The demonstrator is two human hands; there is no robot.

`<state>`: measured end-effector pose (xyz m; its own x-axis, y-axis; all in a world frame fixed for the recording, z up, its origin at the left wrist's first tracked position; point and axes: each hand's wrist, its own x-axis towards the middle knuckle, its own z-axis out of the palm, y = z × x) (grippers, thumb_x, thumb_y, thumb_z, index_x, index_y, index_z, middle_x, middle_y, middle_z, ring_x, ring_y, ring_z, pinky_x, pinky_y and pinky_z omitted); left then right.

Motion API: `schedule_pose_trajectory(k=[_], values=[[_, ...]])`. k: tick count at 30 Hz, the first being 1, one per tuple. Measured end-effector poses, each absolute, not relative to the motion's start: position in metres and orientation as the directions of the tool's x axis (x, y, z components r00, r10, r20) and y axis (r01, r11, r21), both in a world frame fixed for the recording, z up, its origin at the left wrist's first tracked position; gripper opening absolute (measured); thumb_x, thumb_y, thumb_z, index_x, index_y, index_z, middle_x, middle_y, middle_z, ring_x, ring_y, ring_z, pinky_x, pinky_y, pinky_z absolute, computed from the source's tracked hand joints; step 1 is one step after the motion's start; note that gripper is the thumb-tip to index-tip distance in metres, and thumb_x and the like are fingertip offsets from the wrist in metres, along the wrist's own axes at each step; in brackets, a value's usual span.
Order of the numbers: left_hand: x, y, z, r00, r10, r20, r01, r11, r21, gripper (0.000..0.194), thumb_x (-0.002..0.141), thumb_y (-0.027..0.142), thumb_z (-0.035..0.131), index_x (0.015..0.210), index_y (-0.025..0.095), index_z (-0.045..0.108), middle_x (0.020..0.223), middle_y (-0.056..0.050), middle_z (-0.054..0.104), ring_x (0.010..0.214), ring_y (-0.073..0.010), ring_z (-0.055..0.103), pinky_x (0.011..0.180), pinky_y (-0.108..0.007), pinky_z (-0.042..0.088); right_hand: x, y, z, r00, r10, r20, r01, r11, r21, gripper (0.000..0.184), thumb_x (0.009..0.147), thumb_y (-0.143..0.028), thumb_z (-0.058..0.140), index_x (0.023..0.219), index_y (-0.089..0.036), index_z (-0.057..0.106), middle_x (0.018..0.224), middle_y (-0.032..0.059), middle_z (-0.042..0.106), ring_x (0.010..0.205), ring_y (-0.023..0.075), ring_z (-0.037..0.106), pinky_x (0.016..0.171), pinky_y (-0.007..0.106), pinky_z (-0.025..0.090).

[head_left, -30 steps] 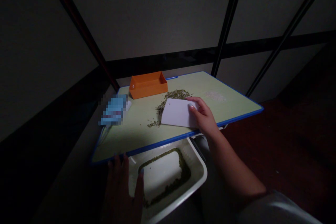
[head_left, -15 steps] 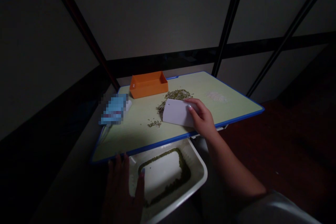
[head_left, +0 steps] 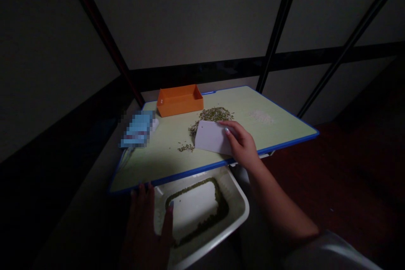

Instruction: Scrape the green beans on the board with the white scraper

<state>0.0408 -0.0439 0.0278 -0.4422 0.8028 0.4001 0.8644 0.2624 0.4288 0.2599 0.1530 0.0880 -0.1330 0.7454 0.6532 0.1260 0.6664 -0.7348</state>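
Observation:
My right hand (head_left: 242,145) grips a white plastic scraper card (head_left: 211,137) by its right edge and holds it on edge on the pale green table (head_left: 164,160). A pile of small green beans (head_left: 212,114) lies just behind the card, with a few stray ones (head_left: 186,148) to its left. My left hand (head_left: 146,228) holds the left rim of a white tray (head_left: 232,196) below the table's front edge, thumb inside it. A ring of green beans (head_left: 221,209) lies in the tray.
An orange box (head_left: 179,100) stands at the back left of the table. A blue pixelated object (head_left: 137,128) lies at the left edge. A faint white patch of grains (head_left: 261,116) is at the back right. Dark poles and walls surround the table.
The scraper card has tipped up more steeply and sits a little nearer the bean pile. The left hand and tray have hardly moved.

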Motion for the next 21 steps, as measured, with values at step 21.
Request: schedule_pose_trajectory(k=[21], values=[[0.0446, -0.0456, 0.0306, -0.457, 0.821, 0.343, 0.829, 0.252, 0.5, 0.073, 0.084, 0.042, 0.051, 0.151, 0.029, 0.023, 0.162, -0.006, 0.025, 0.15, -0.0302, 0.019, 0.12, -0.054, 0.027, 0.2591, 0.1507, 0.0894, -0.118, 0.756, 0.643, 0.116, 0.654, -0.748, 0.029, 0.093, -0.021, 0.049, 0.114, -0.028, 0.066, 0.114, 0.0039, 0.071, 0.109, 0.0195, 0.064, 0.094, 0.036, 0.051]])
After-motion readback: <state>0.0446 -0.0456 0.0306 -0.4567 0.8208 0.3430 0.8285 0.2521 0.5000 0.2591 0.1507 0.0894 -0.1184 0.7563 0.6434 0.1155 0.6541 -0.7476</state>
